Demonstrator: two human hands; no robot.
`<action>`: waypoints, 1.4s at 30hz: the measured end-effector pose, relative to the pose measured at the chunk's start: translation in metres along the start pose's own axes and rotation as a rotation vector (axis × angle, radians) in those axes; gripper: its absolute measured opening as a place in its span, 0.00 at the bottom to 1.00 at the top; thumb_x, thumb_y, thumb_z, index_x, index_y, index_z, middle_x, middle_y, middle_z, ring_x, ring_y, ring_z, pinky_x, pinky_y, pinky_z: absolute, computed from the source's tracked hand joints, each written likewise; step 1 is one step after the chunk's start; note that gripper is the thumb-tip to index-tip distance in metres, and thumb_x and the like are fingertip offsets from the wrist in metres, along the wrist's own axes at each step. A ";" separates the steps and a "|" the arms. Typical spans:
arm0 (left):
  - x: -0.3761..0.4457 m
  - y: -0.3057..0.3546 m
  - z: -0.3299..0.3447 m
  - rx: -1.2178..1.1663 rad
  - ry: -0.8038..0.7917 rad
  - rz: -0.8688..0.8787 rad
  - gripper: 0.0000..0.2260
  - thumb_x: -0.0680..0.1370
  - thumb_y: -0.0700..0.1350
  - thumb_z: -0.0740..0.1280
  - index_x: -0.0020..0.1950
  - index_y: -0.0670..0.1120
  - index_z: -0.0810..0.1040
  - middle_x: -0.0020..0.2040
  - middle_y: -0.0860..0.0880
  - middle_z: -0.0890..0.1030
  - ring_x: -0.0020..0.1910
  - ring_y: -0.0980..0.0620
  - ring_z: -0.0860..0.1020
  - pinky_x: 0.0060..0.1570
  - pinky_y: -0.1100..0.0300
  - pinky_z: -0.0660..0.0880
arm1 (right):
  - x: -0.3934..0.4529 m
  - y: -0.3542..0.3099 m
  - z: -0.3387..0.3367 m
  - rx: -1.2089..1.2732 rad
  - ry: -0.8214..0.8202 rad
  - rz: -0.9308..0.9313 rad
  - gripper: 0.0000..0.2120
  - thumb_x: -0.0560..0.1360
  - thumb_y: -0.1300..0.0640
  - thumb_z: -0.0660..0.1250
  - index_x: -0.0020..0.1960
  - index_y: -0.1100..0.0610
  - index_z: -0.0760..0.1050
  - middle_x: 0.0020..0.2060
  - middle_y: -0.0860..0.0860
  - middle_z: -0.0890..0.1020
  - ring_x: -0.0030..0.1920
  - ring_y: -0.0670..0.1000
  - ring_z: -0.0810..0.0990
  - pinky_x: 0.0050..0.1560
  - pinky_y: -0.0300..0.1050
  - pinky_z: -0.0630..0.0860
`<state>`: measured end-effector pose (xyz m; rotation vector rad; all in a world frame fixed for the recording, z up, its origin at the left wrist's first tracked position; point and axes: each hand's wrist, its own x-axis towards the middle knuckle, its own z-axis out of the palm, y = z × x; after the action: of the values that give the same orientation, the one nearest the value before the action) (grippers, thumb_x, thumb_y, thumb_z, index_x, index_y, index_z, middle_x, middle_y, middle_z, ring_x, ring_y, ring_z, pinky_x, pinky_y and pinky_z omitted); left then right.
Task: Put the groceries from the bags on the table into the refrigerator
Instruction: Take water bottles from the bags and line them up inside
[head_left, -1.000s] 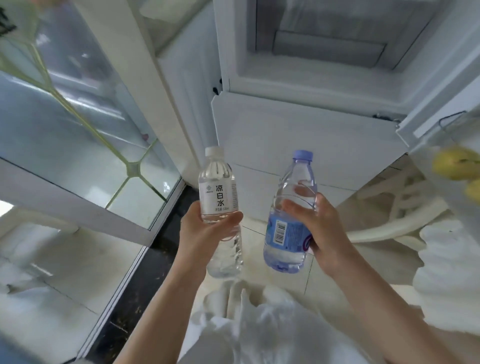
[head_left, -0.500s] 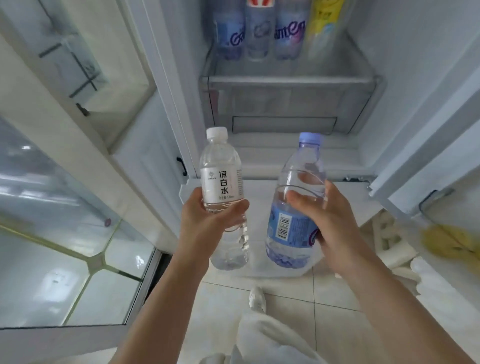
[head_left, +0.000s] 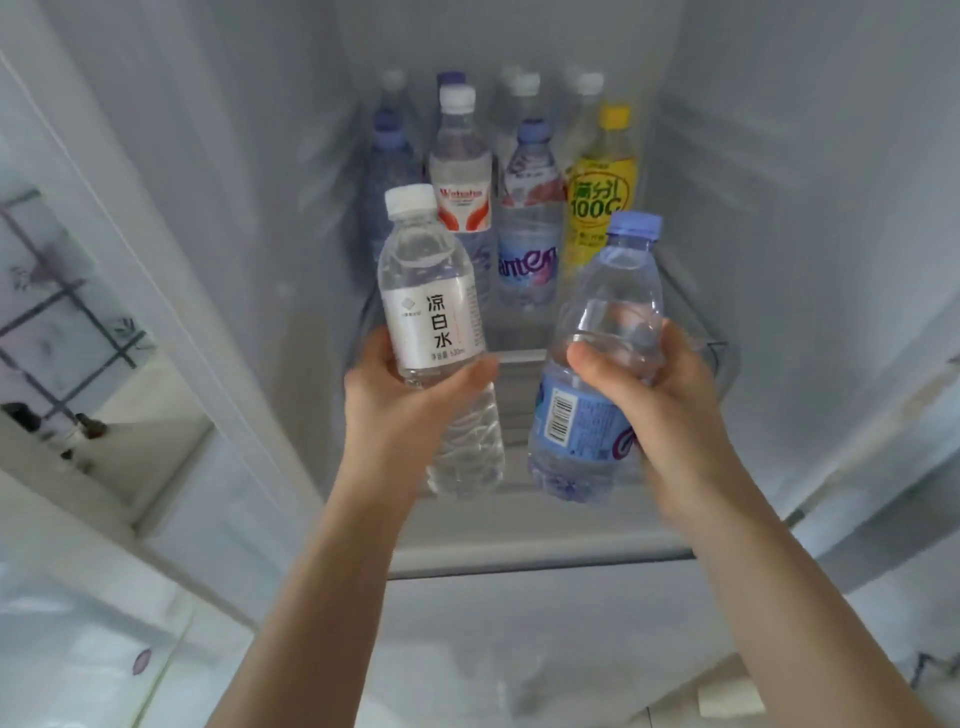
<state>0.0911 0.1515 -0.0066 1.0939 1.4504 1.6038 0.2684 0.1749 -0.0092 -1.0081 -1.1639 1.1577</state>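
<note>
My left hand (head_left: 400, 405) grips a clear water bottle with a white cap and white label (head_left: 431, 306) around its middle. My right hand (head_left: 660, 395) grips a second water bottle with a pale blue cap and blue label (head_left: 597, 364). Both bottles are upright, held side by side in front of the open refrigerator (head_left: 779, 182). Behind them, on a glass shelf (head_left: 519, 356), stand several bottles: a red-labelled water bottle (head_left: 461, 171), a pink-and-blue labelled bottle (head_left: 530, 218) and a yellow drink bottle (head_left: 600, 192).
More capped bottles stand in the back row of the shelf, partly hidden. A lower shelf edge (head_left: 540, 558) runs below my hands. A white cabinet with patterned glass (head_left: 62, 322) stands to the left of the fridge.
My view has tilted up from the floor and fridge bottom to the stocked shelf. Both hands have lifted the bottles up and toward the shelf, keeping the same grip.
</note>
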 end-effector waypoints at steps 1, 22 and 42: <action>0.011 0.005 0.003 -0.002 -0.005 0.023 0.18 0.66 0.35 0.78 0.49 0.49 0.77 0.39 0.52 0.85 0.36 0.56 0.84 0.33 0.65 0.77 | 0.009 -0.003 0.004 0.009 0.014 -0.025 0.31 0.64 0.54 0.78 0.64 0.56 0.71 0.46 0.47 0.86 0.48 0.48 0.85 0.55 0.52 0.78; 0.122 -0.025 0.017 0.011 0.217 0.245 0.31 0.64 0.39 0.81 0.64 0.47 0.74 0.56 0.51 0.82 0.53 0.58 0.81 0.49 0.62 0.81 | 0.118 0.031 0.077 -0.158 0.060 -0.371 0.34 0.69 0.61 0.76 0.68 0.62 0.63 0.60 0.48 0.76 0.59 0.38 0.76 0.58 0.33 0.73; 0.134 -0.042 0.016 0.200 0.340 0.340 0.38 0.64 0.36 0.80 0.71 0.39 0.68 0.63 0.40 0.69 0.62 0.49 0.71 0.63 0.59 0.69 | 0.119 0.057 0.062 -0.498 -0.020 -0.354 0.40 0.66 0.59 0.78 0.71 0.55 0.61 0.64 0.49 0.75 0.62 0.45 0.76 0.60 0.38 0.75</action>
<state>0.0517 0.2848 -0.0309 1.2810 1.7471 1.9903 0.2021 0.3013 -0.0396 -1.0989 -1.6167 0.6090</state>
